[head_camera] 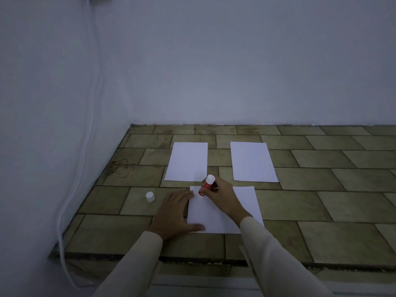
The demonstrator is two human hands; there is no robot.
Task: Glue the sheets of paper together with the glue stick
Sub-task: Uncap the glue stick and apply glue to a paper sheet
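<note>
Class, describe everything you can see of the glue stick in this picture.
The glue stick is a small red tube with a white end pointing up and away. It is uncapped; its white cap stands apart on the tiled surface. The right hand grips it tilted, lower end pressed near the top left corner of the nearest sheet.

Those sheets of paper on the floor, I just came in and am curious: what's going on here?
A person is gluing paper. The right hand presses a red glue stick onto the top left corner of the nearest sheet, while the left hand lies flat on its left edge. The white cap stands off to the left. Two more sheets lie beyond.
</note>
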